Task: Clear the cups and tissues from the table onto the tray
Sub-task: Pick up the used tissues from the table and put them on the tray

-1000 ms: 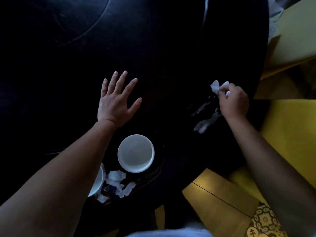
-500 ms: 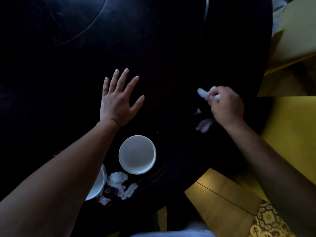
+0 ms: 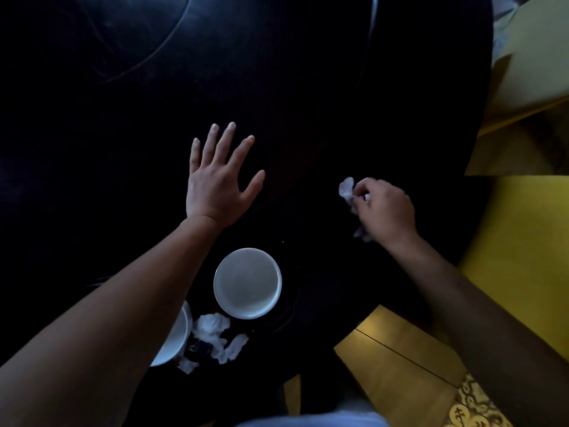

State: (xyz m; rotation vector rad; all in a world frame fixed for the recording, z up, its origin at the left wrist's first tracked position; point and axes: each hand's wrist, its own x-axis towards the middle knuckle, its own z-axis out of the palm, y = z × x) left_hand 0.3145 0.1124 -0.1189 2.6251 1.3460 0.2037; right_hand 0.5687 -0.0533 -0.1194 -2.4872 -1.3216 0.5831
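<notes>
— Where's the tissue (image 3: 347,189) he's after?

— Pinched in the right hand (image 3: 385,211), over the dark bench (image 3: 123,118) towards its right edge. The fingers (image 3: 365,188) are curled tight round it, a white tuft poking out to the left and another scrap showing under the wrist. The picture is smeared there, so I can't tell whether it's one piece or two.

— And the other hand?

— The left hand (image 3: 215,186) lies flat, palm down, fingers spread wide and gripping nothing, pointing to the far side. Its forearm comes in from the near left corner.

— The cups?

— One white cup (image 3: 248,283) sits just near of that left wrist, seen from straight above. A second cup (image 3: 177,340) to its near left is half covered by the forearm. Between them and a little nearer lies a heap of crumpled tissues (image 3: 215,337), with something dark among them that I can't make out.

— Are they on the tray?

— Everything is so dark there that I can only see a faint curved rim of a tray (image 3: 292,315) right of the cup. Yellow floor (image 3: 523,257) shows off to the right.
</notes>
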